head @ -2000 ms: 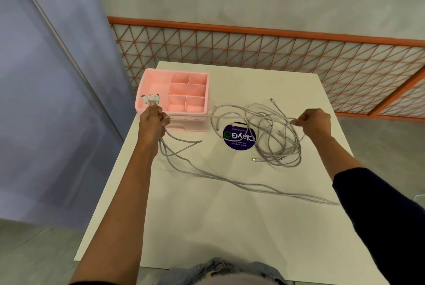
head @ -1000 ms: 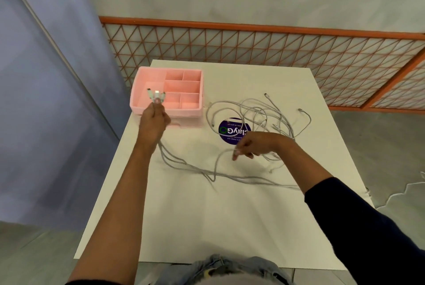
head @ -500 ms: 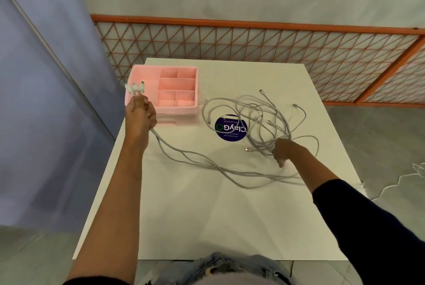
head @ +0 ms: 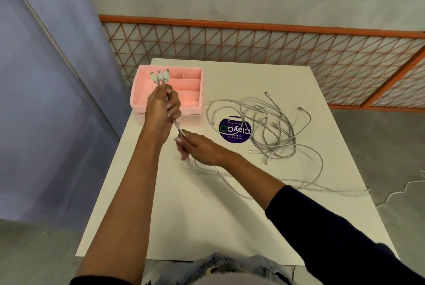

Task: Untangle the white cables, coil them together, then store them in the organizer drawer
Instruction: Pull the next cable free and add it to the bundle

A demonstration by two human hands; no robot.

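Several white cables point(head: 271, 133) lie in a loose tangle on the right half of the white table point(head: 207, 220). My left hand point(head: 162, 110) is closed around a bunch of them, and three plug ends point(head: 159, 75) stick up above my fist, over the pink organizer point(head: 195, 110). Just below and to the right, my right hand point(head: 197, 146) grips the same bunch where it runs down toward the table. From there the cables trail right to the table's right edge. The organizer has several open compartments and sits at the table's far left.
A round purple sticker point(head: 234, 129) lies under the tangle near the table's middle. An orange mesh fence point(head: 276, 48) runs behind the table. A blue-grey panel point(head: 46, 77) stands at the left. Another white cable point(head: 400, 190) lies on the floor at the right.
My right hand has left the tangle and moved left to grip the bunch just below my left hand. My left hand has shifted slightly right, over the organizer.
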